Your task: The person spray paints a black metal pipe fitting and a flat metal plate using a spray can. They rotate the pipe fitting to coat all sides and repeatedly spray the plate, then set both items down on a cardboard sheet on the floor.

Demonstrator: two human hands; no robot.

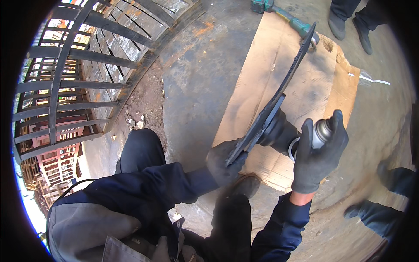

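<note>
My gloved left hand [223, 162] is closed round the lower end of a long, flat black metal part [279, 92], seen almost edge-on and tilted up to the right. A dark round hub [281, 132] sticks out from its right side. My gloved right hand [317, 162] wraps round a spray can [322, 132] with a silver shoulder, a finger near its dark nozzle. The glove covers most of the can's body. A pale ring shows between this hand and the hub; whether it belongs to the can or the part, I cannot tell.
Brown cardboard [257, 70] lies on the concrete floor under the part. A green power tool [293, 22] rests at its far edge. A slatted metal frame [87, 56] stands at left. Other people's feet [362, 32] show at far right, and more legs [375, 218] at near right.
</note>
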